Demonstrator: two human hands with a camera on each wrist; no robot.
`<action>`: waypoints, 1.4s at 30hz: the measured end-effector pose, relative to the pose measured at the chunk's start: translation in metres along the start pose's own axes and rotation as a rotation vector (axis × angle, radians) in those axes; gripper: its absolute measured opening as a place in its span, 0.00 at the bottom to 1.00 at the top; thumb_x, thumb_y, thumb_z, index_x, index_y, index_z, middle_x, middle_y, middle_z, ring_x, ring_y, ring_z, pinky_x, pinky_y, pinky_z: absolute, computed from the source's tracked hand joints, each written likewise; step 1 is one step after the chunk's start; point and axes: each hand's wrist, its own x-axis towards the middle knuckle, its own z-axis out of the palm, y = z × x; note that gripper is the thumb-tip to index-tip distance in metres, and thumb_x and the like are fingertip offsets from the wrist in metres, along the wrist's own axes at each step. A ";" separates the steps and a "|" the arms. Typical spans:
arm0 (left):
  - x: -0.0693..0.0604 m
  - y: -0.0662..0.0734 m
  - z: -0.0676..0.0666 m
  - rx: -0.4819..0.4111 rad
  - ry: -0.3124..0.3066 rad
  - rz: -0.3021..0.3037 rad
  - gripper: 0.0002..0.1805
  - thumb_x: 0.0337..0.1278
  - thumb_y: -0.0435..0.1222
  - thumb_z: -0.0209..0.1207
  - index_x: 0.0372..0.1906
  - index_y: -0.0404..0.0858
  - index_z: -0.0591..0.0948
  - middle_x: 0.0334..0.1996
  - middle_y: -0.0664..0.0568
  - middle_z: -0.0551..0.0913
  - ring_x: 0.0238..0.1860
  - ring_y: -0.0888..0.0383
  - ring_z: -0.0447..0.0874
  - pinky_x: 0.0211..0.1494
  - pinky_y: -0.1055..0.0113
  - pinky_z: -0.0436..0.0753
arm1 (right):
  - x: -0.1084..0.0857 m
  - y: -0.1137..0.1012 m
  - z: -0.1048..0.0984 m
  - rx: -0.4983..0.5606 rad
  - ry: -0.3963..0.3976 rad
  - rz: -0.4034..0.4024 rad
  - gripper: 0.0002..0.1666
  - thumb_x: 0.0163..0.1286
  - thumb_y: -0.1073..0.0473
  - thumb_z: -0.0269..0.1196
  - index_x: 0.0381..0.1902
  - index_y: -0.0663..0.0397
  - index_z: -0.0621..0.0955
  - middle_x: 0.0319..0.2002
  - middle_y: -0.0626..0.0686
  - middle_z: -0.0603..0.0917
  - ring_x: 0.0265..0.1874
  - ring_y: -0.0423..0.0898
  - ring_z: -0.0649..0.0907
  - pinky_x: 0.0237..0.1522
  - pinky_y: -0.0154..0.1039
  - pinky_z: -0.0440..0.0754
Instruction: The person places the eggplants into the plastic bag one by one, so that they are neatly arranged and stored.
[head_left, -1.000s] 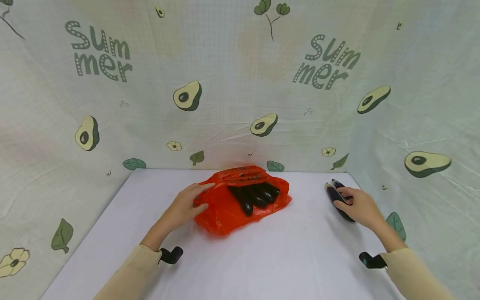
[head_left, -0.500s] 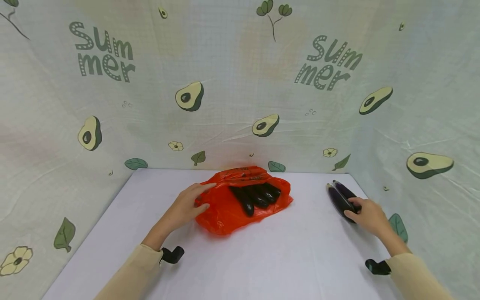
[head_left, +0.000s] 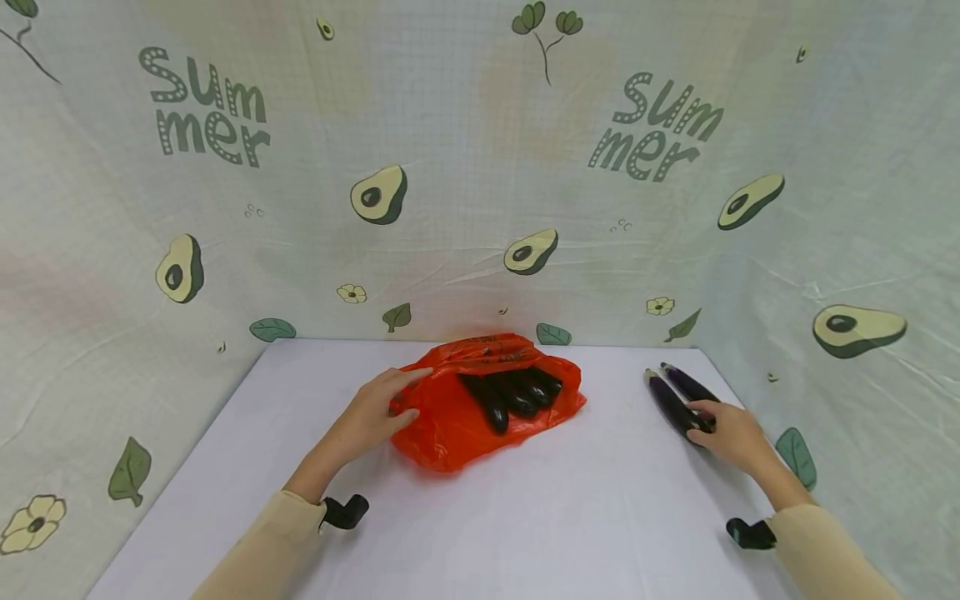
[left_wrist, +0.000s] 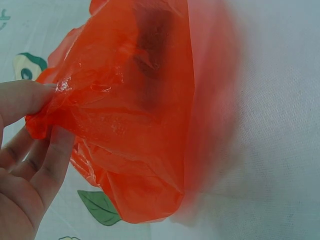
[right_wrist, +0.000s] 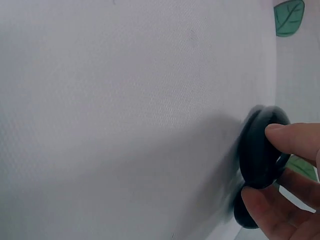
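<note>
In the head view, a red plastic bag (head_left: 438,437) lies mid-table with its mouth open, several dark eggplants (head_left: 487,404) showing inside. My left hand (head_left: 366,418) holds the bag's left side; the left wrist view has thumb and fingers pinching the gathered plastic (left_wrist: 115,115). Two more eggplants lie side by side at the table's right. My right hand (head_left: 735,435) grips the near end of the left one (head_left: 664,398); the other eggplant (head_left: 686,382) is just beyond it. In the right wrist view, thumb and fingers close around one eggplant (right_wrist: 256,150), the second (right_wrist: 245,212) beneath.
The white tabletop (head_left: 525,517) ends at a hanging cloth (head_left: 450,125) printed with avocados, behind and at both sides. The right-hand eggplants lie close to the table's right edge.
My right hand slid back along the eggplants towards their near ends. The left eggplant has since shifted slightly left, its far end parting from the other. Left hand and bag stay put.
</note>
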 end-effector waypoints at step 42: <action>0.001 0.004 0.001 0.007 0.000 -0.029 0.39 0.63 0.29 0.73 0.78 0.48 0.74 0.55 0.50 0.81 0.52 0.54 0.78 0.53 0.60 0.88 | -0.015 -0.058 -0.031 0.063 0.041 -0.172 0.31 0.66 0.56 0.76 0.64 0.62 0.83 0.44 0.59 0.90 0.36 0.49 0.86 0.31 0.38 0.79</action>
